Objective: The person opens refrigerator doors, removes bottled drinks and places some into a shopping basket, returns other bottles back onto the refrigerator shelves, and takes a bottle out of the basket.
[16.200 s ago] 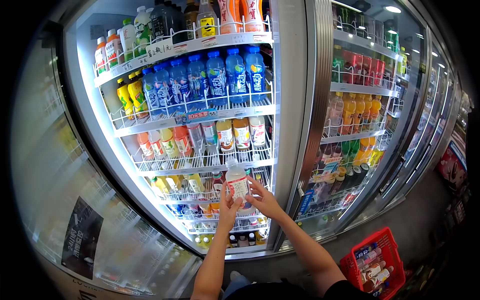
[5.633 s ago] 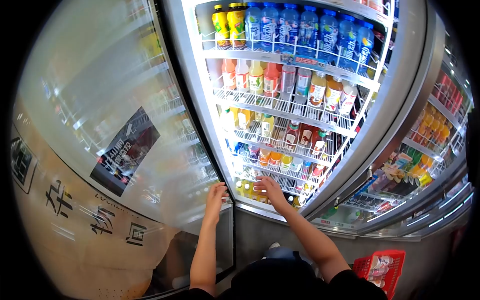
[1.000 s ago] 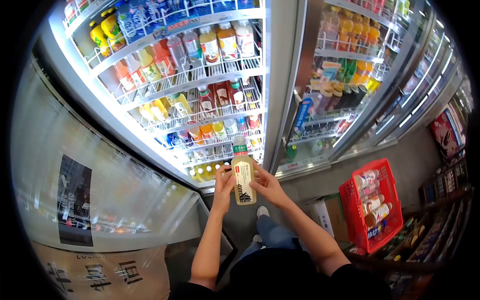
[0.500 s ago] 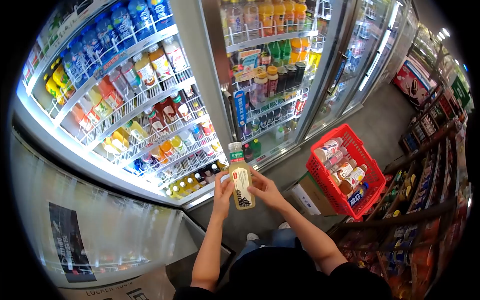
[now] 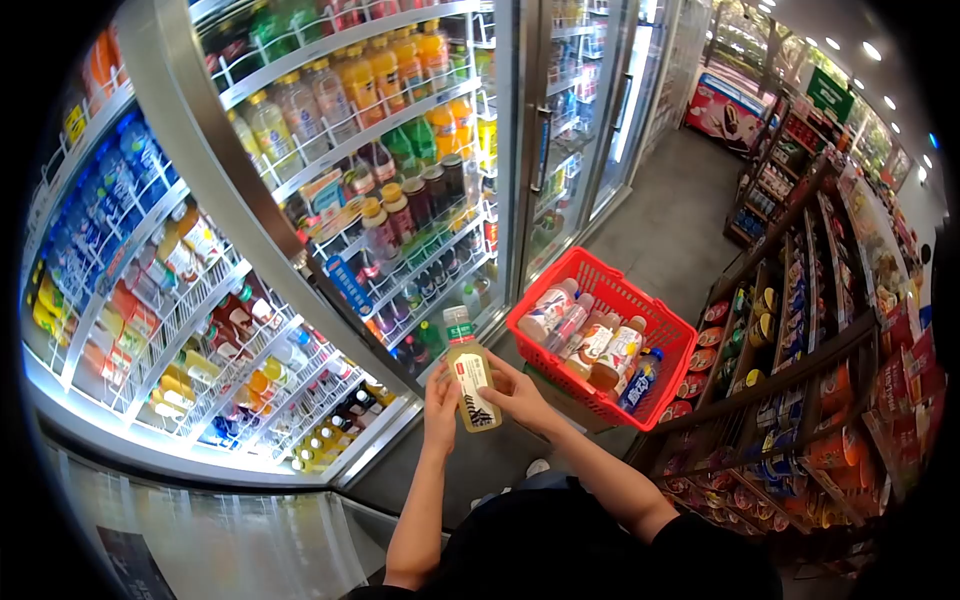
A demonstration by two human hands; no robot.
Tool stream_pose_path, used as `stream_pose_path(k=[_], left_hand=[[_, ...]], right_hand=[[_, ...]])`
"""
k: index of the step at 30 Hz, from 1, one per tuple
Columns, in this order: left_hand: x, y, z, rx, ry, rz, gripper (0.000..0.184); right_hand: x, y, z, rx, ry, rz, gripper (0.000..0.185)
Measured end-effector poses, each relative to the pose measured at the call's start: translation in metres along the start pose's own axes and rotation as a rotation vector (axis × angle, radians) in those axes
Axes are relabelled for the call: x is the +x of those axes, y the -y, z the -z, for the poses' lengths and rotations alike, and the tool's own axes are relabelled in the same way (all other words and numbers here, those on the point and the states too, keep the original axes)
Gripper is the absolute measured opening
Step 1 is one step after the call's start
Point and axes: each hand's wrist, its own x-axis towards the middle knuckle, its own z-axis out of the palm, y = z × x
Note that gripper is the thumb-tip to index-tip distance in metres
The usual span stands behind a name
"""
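Observation:
A bottle of pale yellow drink with a cream label and a green band at its neck is held upright, slightly tilted, in front of me. My left hand grips its left side, and my right hand closes on its right side. To the right of the hands is a red shopping basket. Several bottles lie inside it, among them a bottle with fruit pictures on its label and a blue bottle.
On the left, a lit drinks fridge stands with its glass door swung out. Another fridge section holds more bottles behind glass. Snack shelves line the right side. The grey aisle floor runs toward a red chest.
My view has turned to the right, so the basket and the aisle sit further left and the fridge has slid left. The bottle stays in both hands.

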Motion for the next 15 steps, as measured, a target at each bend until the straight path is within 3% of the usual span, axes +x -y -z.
stream_pose_path(k=[13,15], left_hand=[[0.055,0.035,-0.135,0.060,0.187,0.106,0.046],[0.063,0.042,-0.149,0.180,0.216,0.149,0.049]], right_hand=[[-0.023,0.015,0.126,0.142,-0.304,0.019,0.074],[-0.024,0.011,0.141,0.177,-0.371,0.063,0.075]])
